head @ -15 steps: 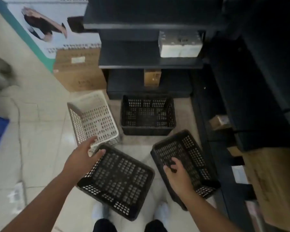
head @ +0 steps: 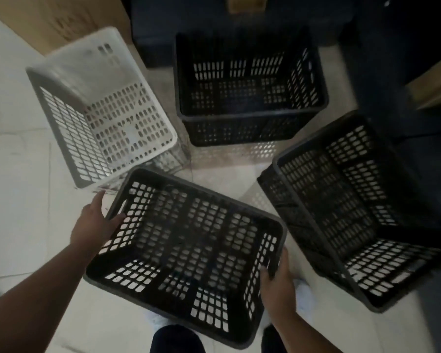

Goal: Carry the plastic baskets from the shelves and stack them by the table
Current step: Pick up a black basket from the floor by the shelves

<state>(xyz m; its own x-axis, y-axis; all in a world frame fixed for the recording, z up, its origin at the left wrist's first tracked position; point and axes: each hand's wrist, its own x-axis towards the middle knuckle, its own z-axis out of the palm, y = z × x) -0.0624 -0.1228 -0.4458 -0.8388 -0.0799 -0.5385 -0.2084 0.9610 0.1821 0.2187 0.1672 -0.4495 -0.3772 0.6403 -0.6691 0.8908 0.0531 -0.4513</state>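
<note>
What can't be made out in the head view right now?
- Table: out of frame.
- Shelves: cut off by top edge, too dark.
- Left hand fingertips: hidden behind the near black basket wall.
- White basket: motion-blurred; whether another is nested below it is unclear.

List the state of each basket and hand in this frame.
Near black basket: upright, empty, gripped at both ends.
Right black basket: tilted, empty, unheld.
Far black basket: upright on floor, empty.
White basket: tilted, empty, unheld.
Left hand: gripping near basket's left rim.
Right hand: gripping its right rim.
</note>
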